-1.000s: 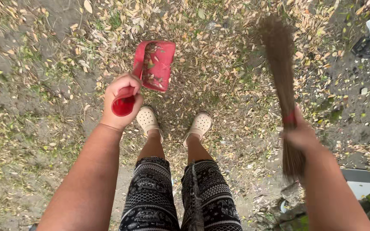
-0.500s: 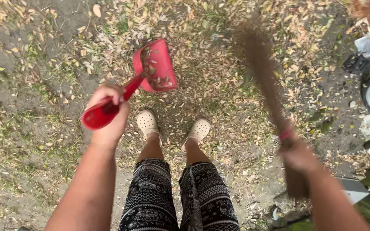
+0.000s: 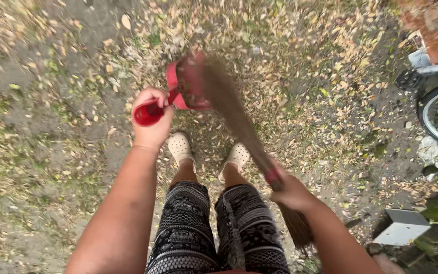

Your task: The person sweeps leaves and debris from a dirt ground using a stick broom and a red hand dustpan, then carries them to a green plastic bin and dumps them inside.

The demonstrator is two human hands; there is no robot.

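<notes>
My left hand (image 3: 152, 117) is fisted round the red dustpan (image 3: 181, 87) handle, pan raised beyond my pale clogs (image 3: 180, 146); my right hand (image 3: 289, 192) grips the twig broom (image 3: 239, 122), bristle tips inside the dustpan.

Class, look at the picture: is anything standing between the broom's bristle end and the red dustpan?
Nothing visible. The broom, gripped in the right hand, already has its blurred bristle end lying across the mouth of the red dustpan, which the left hand holds by its handle above the leaf-strewn ground.
</notes>
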